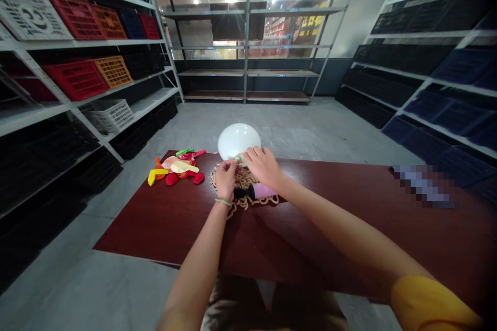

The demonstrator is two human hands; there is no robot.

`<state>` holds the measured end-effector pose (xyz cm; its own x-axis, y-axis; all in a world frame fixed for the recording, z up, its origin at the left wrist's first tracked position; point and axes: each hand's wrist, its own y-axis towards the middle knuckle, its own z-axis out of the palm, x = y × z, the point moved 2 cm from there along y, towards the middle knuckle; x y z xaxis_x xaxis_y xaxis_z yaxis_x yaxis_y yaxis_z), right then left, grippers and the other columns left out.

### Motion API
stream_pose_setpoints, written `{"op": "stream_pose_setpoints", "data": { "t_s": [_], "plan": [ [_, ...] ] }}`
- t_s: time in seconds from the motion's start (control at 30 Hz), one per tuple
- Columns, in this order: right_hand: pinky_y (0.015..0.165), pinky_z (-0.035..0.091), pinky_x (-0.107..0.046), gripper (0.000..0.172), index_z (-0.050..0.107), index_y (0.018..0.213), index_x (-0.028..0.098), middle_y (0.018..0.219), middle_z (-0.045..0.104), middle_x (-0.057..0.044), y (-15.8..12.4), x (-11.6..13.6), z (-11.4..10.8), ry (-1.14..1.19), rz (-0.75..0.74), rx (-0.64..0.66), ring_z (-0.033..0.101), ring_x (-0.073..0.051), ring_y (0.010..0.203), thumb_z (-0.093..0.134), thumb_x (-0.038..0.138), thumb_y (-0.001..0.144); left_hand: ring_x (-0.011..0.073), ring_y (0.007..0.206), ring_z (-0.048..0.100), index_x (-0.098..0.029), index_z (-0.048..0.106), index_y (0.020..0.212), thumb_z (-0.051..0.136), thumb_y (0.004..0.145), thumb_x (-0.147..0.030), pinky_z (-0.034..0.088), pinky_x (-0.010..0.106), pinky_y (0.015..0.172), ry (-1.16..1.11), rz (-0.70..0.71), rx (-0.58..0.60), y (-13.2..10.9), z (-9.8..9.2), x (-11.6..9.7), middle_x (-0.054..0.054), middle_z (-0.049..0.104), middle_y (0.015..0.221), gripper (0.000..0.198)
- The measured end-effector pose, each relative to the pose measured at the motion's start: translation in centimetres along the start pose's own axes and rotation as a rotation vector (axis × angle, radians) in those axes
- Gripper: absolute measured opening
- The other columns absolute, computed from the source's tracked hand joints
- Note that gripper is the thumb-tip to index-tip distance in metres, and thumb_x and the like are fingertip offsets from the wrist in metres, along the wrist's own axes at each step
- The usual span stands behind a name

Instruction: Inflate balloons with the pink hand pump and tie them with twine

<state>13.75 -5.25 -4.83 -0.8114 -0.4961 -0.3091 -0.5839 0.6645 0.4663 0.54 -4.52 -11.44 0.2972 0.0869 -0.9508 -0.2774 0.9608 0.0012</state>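
An inflated white balloon (237, 139) rests on the far side of the dark red table (163, 222). My left hand (225, 178) and my right hand (264, 166) meet at the balloon's neck, fingers pinched together on it. Under my hands lies a tangle of tan string (243, 181). A pink balloon pump with a black nozzle (256, 192) lies on the string, just below my right wrist. To the left sits a pile of flat uninflated balloons (176, 169) in red, yellow, green and orange.
Metal shelves with red, orange and white crates (77, 77) line the left wall. Dark crates fill the shelves on the right (427, 62). Empty shelving (246, 70) stands at the back across a grey floor. A blurred object (423, 186) lies at the table's right.
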Motion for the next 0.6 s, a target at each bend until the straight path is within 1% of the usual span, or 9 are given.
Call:
{"op": "stream_pose_setpoints", "data": {
  "t_s": [0.1, 0.17, 0.27, 0.4, 0.5, 0.6],
  "plan": [
    [0.077, 0.037, -0.039, 0.028, 0.064, 0.096, 0.015, 0.094, 0.061, -0.012, -0.5, -0.7, 0.2, 0.001, -0.031, 0.006, 0.05, -0.025, 0.093, 0.037, 0.01, 0.095, 0.0117, 0.065, 0.063, -0.014, 0.066, 0.082, 0.07, 0.077, -0.032, 0.05, 0.023, 0.064, 0.004, 0.011, 0.007, 0.2, -0.2, 0.0, 0.001, 0.068, 0.07, 0.019],
    [0.078, 0.039, -0.038, 0.026, 0.064, 0.095, 0.016, 0.095, 0.061, -0.011, -0.9, -1.2, 0.1, 0.019, -0.105, 0.042, 0.051, -0.024, 0.093, 0.039, 0.012, 0.096, 0.0121, 0.065, 0.064, -0.014, 0.065, 0.082, 0.069, 0.077, -0.033, 0.051, 0.024, 0.065, -0.009, 0.018, 0.01, 0.3, -0.3, -0.1, 0.001, 0.067, 0.071, 0.02],
    [0.079, 0.04, -0.036, 0.025, 0.065, 0.094, 0.018, 0.096, 0.062, -0.009, -1.4, -1.5, -0.5, 0.081, -0.218, 0.089, 0.051, -0.022, 0.094, 0.041, 0.016, 0.098, 0.0134, 0.067, 0.066, -0.015, 0.064, 0.085, 0.068, 0.078, -0.034, 0.053, 0.026, 0.065, -0.022, 0.022, 0.013, 0.5, -0.6, 0.0, 0.002, 0.068, 0.075, 0.02],
    [0.081, 0.04, -0.037, 0.027, 0.066, 0.097, 0.02, 0.094, 0.063, -0.007, -1.5, -0.9, -1.8, 0.192, -0.284, 0.069, 0.051, -0.021, 0.093, 0.039, 0.021, 0.099, 0.013, 0.062, 0.065, -0.016, 0.062, 0.086, 0.065, 0.079, -0.033, 0.054, 0.026, 0.061, 0.003, -0.023, 0.031, 0.6, -0.6, 0.2, 0.002, 0.067, 0.075, 0.019],
    [0.08, 0.039, -0.037, 0.028, 0.067, 0.094, 0.02, 0.092, 0.062, -0.007, -1.4, -0.6, -2.4, 0.256, -0.306, 0.056, 0.05, -0.021, 0.092, 0.039, 0.024, 0.098, 0.0126, 0.059, 0.063, -0.016, 0.06, 0.085, 0.065, 0.079, -0.032, 0.053, 0.026, 0.058, 0.024, -0.038, 0.032, 0.4, -0.4, 0.1, 0.0, 0.065, 0.071, 0.017],
    [0.078, 0.039, -0.036, 0.026, 0.066, 0.086, 0.019, 0.089, 0.06, -0.008, -1.4, -1.1, -2.5, 0.322, -0.273, 0.047, 0.048, -0.021, 0.089, 0.042, 0.023, 0.096, 0.0112, 0.055, 0.061, -0.017, 0.057, 0.084, 0.064, 0.079, -0.032, 0.05, 0.024, 0.054, 0.053, -0.011, 0.043, 0.1, -0.3, -0.3, -0.001, 0.064, 0.069, 0.017]
  ]
}}
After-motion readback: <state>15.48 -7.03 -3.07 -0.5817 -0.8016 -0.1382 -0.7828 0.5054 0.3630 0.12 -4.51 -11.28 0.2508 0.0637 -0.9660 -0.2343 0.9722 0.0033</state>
